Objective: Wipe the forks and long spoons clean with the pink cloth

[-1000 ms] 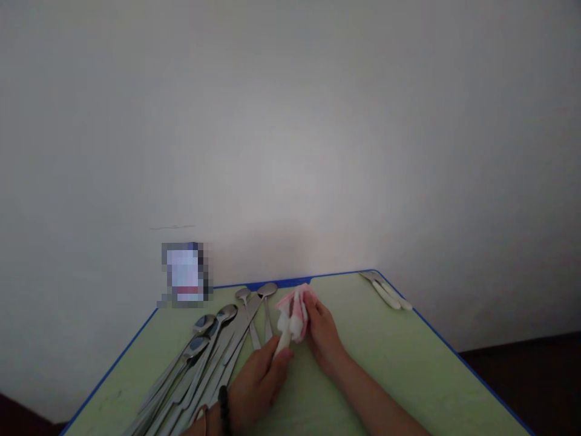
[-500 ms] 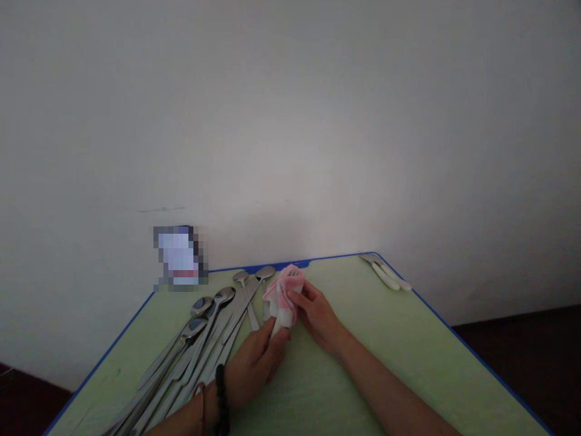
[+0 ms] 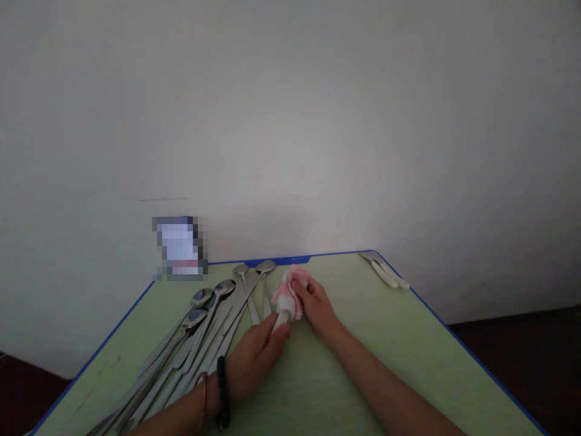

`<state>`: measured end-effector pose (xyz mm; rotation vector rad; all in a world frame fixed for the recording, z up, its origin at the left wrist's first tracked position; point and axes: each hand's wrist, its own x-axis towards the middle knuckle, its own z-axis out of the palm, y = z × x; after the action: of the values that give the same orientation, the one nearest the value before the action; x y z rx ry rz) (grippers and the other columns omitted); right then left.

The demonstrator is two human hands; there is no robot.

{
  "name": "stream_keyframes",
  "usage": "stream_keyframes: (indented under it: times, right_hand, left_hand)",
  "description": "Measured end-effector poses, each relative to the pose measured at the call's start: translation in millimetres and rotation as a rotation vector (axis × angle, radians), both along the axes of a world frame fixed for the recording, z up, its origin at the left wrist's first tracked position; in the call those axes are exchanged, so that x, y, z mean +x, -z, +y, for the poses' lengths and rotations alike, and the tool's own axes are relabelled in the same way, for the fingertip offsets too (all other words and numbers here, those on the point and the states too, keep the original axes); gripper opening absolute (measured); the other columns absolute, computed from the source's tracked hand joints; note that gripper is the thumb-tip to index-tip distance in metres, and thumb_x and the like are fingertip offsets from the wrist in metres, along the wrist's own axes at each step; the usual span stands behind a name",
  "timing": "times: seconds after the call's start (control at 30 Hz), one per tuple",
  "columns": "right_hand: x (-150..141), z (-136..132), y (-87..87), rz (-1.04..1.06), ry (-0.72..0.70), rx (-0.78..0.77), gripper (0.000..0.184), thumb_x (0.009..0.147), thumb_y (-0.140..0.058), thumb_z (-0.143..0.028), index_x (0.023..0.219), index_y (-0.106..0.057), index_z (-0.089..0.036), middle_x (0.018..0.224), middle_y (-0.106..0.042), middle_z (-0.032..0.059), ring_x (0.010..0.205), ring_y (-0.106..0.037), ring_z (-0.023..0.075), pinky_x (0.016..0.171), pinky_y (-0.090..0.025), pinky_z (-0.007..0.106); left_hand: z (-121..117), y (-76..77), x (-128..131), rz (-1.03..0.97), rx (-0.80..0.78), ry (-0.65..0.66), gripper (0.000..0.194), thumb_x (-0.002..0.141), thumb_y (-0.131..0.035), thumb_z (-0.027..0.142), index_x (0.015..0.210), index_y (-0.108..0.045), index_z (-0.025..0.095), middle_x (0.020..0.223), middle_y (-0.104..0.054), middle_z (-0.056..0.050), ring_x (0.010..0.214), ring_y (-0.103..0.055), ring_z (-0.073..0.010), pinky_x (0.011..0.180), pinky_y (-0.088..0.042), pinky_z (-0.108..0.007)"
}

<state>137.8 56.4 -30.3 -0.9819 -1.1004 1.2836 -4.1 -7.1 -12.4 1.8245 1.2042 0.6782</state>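
My left hand [image 3: 261, 348] is closed around the white handle of a fork [image 3: 282, 319], whose head is hidden inside a pink and white cloth [image 3: 285, 297]. With thumb and fingers closed on the cloth, my right hand [image 3: 321, 312] presses it around the fork's head. Left of my hands, a pile of metal cutlery [image 3: 213, 327] spreads over the table, with several spoons among long flat handles. Two spoons, one of them this spoon [image 3: 265, 266], lie close to the cloth near the far edge.
White-handled cutlery [image 3: 385, 275] lies at the table's far right corner. A blurred-out device with a lit screen [image 3: 179, 245] stands at the far left, near the wall [image 3: 308, 133]. The green table [image 3: 408, 351] has a blue rim.
My right hand has shifted the cloth on the fork; the tines that showed at its top are now covered. More of the white handle shows. The view has moved slightly.
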Motion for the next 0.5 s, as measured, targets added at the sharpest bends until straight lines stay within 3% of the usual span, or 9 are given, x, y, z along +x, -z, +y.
stream_keyframes:
  times: [0.27,0.37,0.5]
  right_hand:
    - [2.5,-2.6,-4.7,0.357,-0.135,-0.168,0.013,0.056,-0.056,-0.014,0.069,-0.060,-0.017,0.065,-0.059,-0.0022,0.060,-0.050,0.0104,0.061,-0.040,0.023]
    - [2.8,-2.5,-6.3,0.385,-0.133,-0.189,0.010,0.055,-0.056,-0.012,0.064,-0.058,-0.016,0.062,-0.058,-0.0027,0.059,-0.049,0.0098,0.062,-0.041,0.023]
    - [2.1,-1.6,-5.1,0.375,-0.147,-0.193,0.015,0.059,-0.063,-0.017,0.073,-0.060,-0.017,0.070,-0.062,-0.0006,0.064,-0.053,0.0117,0.064,-0.042,0.024]
  left_hand:
    - [2.9,4.8,-0.7,-0.050,0.019,0.027,0.031,0.092,-0.031,0.042,0.081,-0.049,0.019,0.059,-0.041,0.006,0.053,-0.039,-0.0110,0.050,-0.031,-0.021]
    - [3.2,1.7,-1.3,-0.044,0.003,0.042,0.031,0.092,-0.032,0.042,0.081,-0.049,0.019,0.059,-0.042,0.006,0.054,-0.041,-0.0113,0.052,-0.032,-0.021]
    - [2.2,-3.1,-2.4,-0.013,0.014,0.057,0.031,0.092,-0.031,0.041,0.084,-0.050,0.019,0.065,-0.048,0.003,0.061,-0.046,-0.0135,0.059,-0.035,-0.022]
